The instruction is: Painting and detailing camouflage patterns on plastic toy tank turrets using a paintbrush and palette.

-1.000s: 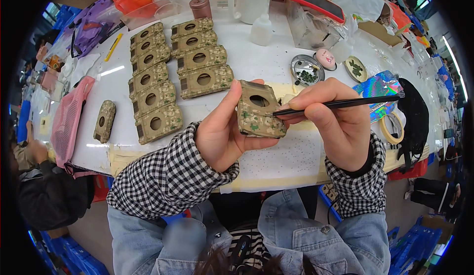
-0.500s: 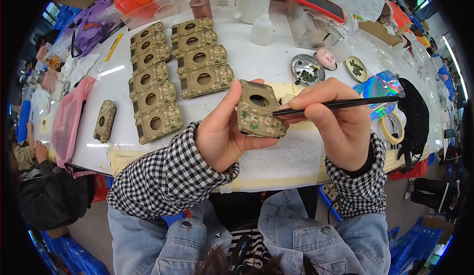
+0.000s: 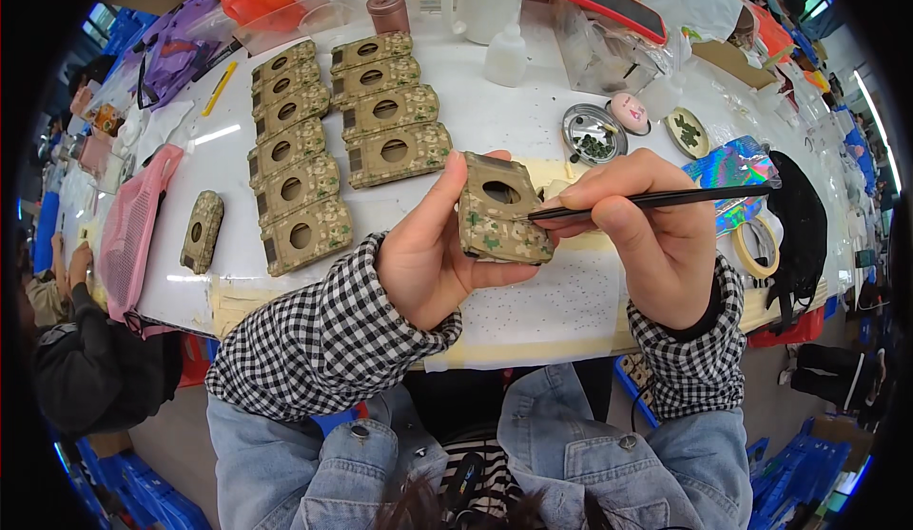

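Note:
My left hand [image 3: 428, 254] is closed around a small camouflage-patterned case [image 3: 495, 228] with an oval hole, its face tilted up toward me. In my right hand [image 3: 656, 235] are black tweezers [image 3: 685, 197], whose tips touch the case's face just below the hole. Something pale, too hidden to name, shows behind my right fingertips. Several similar camouflage cases [image 3: 300, 235] lie in two columns at the left. One more case [image 3: 202, 232] lies apart, farther left. To the right, a round tin [image 3: 592, 135] holds small dark green pieces, and a round lid [image 3: 687, 131] holds green flakes.
Behind the cases stand a white mug [image 3: 485, 2], a small white squeeze bottle [image 3: 506, 55] and a brown canister [image 3: 387, 12]. A red-edged phone [image 3: 604, 4] lies at the back. On the right are a tape roll [image 3: 758, 248] and a shiny foil pouch [image 3: 728, 173]. Another person's arm [image 3: 81, 273] shows far left.
My hands, the case and the tweezers stay almost in place, with only a tiny shift. The other person's hand at the far left has moved slightly.

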{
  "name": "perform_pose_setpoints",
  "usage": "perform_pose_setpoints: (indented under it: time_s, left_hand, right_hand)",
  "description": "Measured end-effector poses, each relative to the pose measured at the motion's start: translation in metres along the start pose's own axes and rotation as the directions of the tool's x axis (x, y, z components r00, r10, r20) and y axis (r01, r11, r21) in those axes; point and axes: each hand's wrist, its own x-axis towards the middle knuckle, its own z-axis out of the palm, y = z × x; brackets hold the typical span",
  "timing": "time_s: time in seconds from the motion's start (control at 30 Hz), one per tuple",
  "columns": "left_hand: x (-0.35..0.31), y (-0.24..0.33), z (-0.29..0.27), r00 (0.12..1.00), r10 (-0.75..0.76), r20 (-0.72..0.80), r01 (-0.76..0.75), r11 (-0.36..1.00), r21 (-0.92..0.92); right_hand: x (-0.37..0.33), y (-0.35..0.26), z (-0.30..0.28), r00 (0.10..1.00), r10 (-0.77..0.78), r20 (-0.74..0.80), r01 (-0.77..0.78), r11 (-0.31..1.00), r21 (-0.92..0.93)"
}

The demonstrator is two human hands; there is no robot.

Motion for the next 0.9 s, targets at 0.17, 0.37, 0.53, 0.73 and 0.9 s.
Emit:
perform_pose_setpoints:
  time_s: [0.17,0.37,0.53,0.73,0.9]
  left_hand:
    - [-0.0003,0.0003,0.0002,1.000,0.002,-0.002,-0.002,1.000,-0.009]
    - [-0.0003,0.0006,0.0003,1.000,0.002,0.007,-0.002,1.000,-0.028]
    - [-0.0002,0.0008,0.0009,1.000,0.000,0.001,0.000,1.000,-0.026]
    - [-0.0001,0.0008,0.0011,1.000,0.001,0.002,-0.001,1.000,-0.031]
    - [-0.0002,0.0011,0.0021,1.000,0.000,-0.007,0.000,1.000,-0.014]
  right_hand:
    - [-0.0001,0.0002,0.0000,1.000,-0.026,0.000,0.026,0.999,-0.031]
    - [0.0003,0.0006,-0.0009,0.998,-0.053,0.017,0.054,0.997,-0.059]
    - [0.0002,0.0009,-0.0020,0.998,-0.059,0.025,0.060,0.996,-0.073]
    - [0.0005,0.0005,-0.0022,0.998,-0.065,0.027,0.067,0.994,-0.083]
    - [-0.0002,0.0001,-0.0020,0.999,-0.049,0.018,0.050,0.997,-0.061]
